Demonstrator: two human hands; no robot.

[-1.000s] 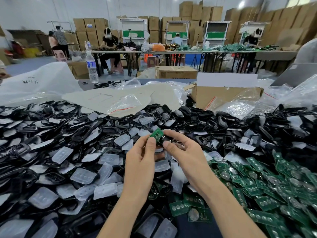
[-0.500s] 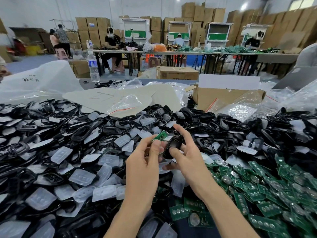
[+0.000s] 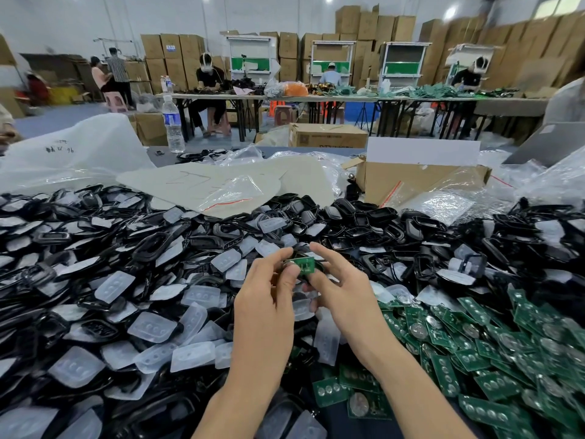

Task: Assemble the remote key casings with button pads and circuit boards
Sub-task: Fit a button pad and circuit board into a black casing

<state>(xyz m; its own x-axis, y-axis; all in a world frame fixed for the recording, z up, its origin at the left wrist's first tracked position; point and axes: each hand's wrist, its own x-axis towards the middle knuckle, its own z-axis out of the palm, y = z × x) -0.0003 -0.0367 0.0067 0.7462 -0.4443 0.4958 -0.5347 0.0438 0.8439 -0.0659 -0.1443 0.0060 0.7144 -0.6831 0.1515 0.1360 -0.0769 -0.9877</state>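
Lying at the far left, a white plastic bag (image 3: 72,153) with dark handwriting on it rests on the table, and a water bottle (image 3: 172,125) stands upright behind it. In front of them the whole left half of the table is covered by a heap of black casings (image 3: 148,248), mixed with many translucent button pads (image 3: 152,326), which lie flat or tilted on top of the black parts.

Near the middle, above this heap, the left hand (image 3: 264,315) is raised with its back toward the camera. Its thumb and index finger pinch the left edge of a small green circuit board (image 3: 305,265). The board is held in the air between both hands, a little tilted, with its face toward the camera. The right hand (image 3: 348,302) pinches the right edge of the same board: the thumb is below and the index finger reaches over the top. Something dark shows just behind the board, but it is mostly hidden and I cannot tell what it is.

To the right of the hands, a heap of green boards (image 3: 493,359) spreads to the edge of the view, touching the black casings. Behind it there are an open cardboard box (image 3: 408,182) and some clear bags (image 3: 440,205).
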